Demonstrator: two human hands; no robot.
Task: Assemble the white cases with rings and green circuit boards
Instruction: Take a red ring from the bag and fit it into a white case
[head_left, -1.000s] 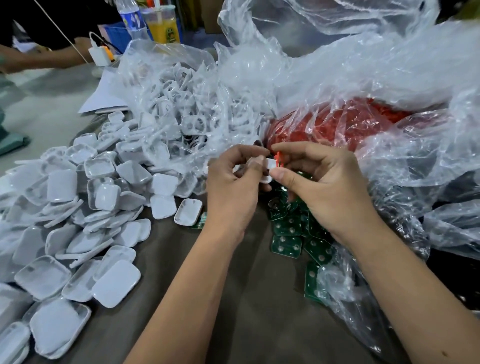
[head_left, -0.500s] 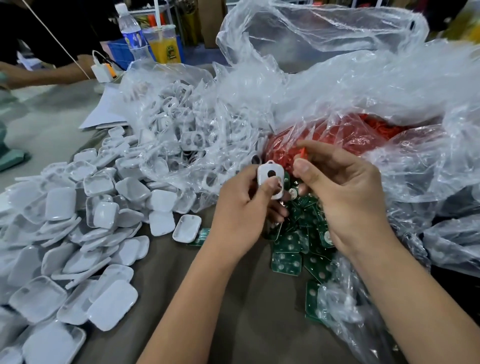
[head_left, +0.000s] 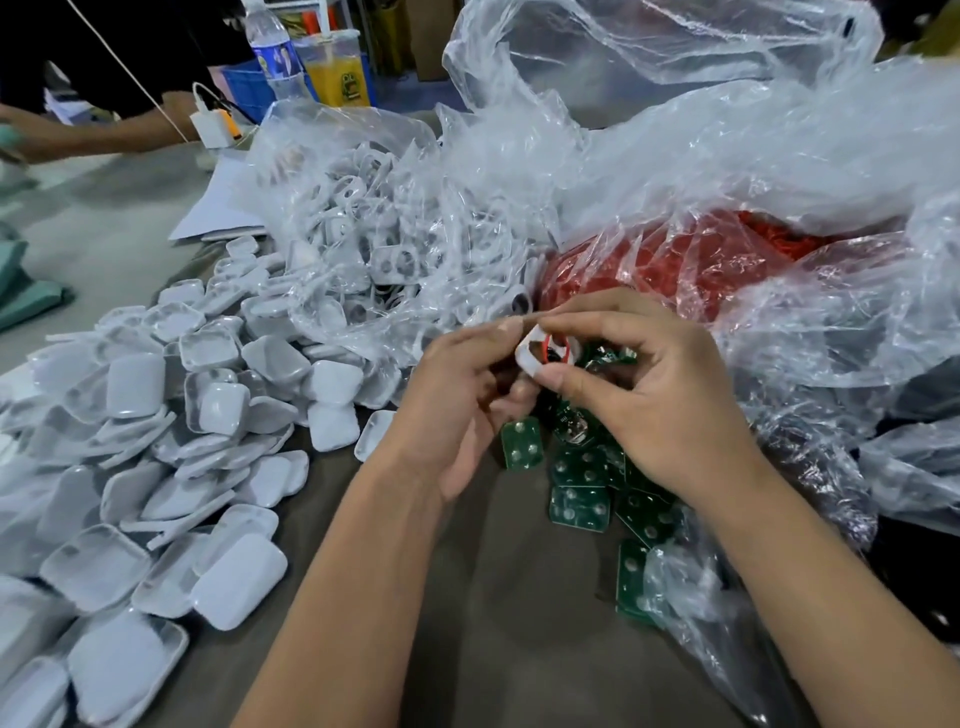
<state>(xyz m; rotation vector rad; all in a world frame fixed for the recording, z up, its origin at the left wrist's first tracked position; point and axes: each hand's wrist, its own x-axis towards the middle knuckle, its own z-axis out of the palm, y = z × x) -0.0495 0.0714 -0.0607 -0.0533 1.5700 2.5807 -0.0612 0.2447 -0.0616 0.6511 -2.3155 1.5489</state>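
A small white case (head_left: 530, 353) is held up between both hands just above the middle of the view, over the table (head_left: 519, 623). It is pinched by the left hand (head_left: 457, 410) at its 9 o'clock edge, with the fingers curled round it, and it is gripped by the right hand (head_left: 660, 395), whose thumb presses on its lower corner at 6 o'clock while the forefinger arches over the top. A red ring (head_left: 551, 347) is seen lying in the case's opening, so the ring step appears to be in hand; whether it is fully seated cannot be told. No green board is seen in this case yet, so that part is judged to be left.

Much remains overall. A large heap of white lids (head_left: 171, 441) is spread from 7 to 10 o'clock of the hands. More white cases are kept in a clear bag (head_left: 363, 249) at 11 o'clock, and a red mass, presumably the rings, is seen in another clear bag (head_left: 701, 260) at 1 o'clock. Green boards (head_left: 579, 506) lie loose directly below the hands at 6 o'clock, some spilling from plastic at 5 o'clock.

The held case looks rounded and glossy, with a dark opening. No finished assemblies can be told apart from the loose parts.
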